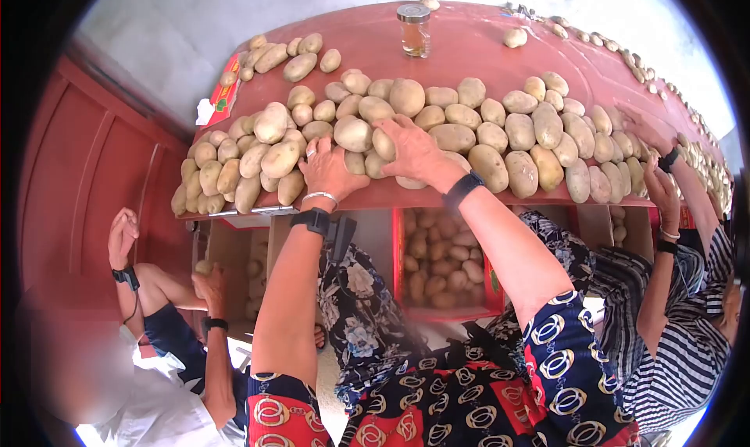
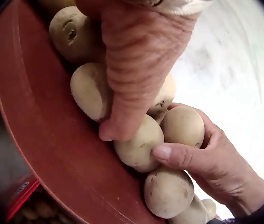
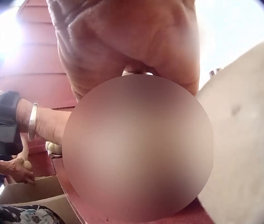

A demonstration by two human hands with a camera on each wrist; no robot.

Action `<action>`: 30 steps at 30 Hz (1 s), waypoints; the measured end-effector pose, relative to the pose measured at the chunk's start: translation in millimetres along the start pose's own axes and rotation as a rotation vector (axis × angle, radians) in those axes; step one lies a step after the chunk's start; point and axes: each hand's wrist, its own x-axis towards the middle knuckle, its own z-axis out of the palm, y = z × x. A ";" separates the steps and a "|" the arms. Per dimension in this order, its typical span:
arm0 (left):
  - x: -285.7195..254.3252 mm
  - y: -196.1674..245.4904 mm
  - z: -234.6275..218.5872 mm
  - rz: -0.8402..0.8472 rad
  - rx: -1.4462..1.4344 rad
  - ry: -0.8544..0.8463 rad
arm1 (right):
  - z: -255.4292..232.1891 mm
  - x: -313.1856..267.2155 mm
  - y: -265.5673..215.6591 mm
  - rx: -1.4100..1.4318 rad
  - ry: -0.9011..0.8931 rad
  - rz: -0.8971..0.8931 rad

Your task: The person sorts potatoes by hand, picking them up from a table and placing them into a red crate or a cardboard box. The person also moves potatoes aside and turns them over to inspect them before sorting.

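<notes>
My left hand (image 1: pixel 332 174) lies over the front of a potato heap, its fingers reaching in among the potatoes. In the left wrist view its thumb points down beside a pale potato (image 2: pixel 139 144); the other fingers are hidden. My right hand (image 1: pixel 418 152) curves round a potato (image 1: pixel 383 144) just to the right. The left wrist view shows that right hand (image 2: pixel 220 165) with its thumb against the pale potato and its fingers behind another potato (image 2: pixel 183 127). A blurred disc covers the middle of the right wrist view.
Potatoes line the red table (image 1: pixel 484 45), with a lidded glass jar (image 1: pixel 415 32) at the back. Below the edge stands a red box (image 1: pixel 398 267) of potatoes. One person (image 1: pixel 156 384) sits at left, handling a potato; another, in stripes (image 1: pixel 680 369), at right.
</notes>
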 end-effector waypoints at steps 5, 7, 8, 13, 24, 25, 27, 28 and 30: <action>-8.1 -1.5 5.1 0.056 -0.008 0.049 | -0.5 -4.5 -2.7 -0.013 0.012 0.005; -12.8 1.1 8.3 0.060 0.017 0.117 | -6.0 -3.1 -4.7 0.011 -0.081 0.074; -13.7 3.0 10.6 0.049 -0.025 0.127 | -10.0 -1.6 -4.2 0.015 -0.121 0.072; -22.7 -7.9 24.0 0.029 -0.208 0.234 | -34.0 10.9 -2.8 0.049 -0.077 0.058; -15.9 33.0 27.1 0.081 -0.263 0.588 | -43.5 134.5 55.6 0.060 -0.301 0.264; -17.0 33.1 26.9 0.063 -0.232 0.566 | -35.6 143.0 68.1 0.064 -0.302 0.258; -14.5 30.2 28.1 0.067 -0.198 0.557 | -30.9 149.4 65.7 -0.026 -0.431 0.131; -14.2 29.6 28.6 0.078 -0.215 0.558 | -25.9 148.6 71.9 0.027 -0.407 0.178; -16.4 30.7 29.1 0.082 -0.266 0.545 | -29.1 146.7 70.4 0.053 -0.456 0.197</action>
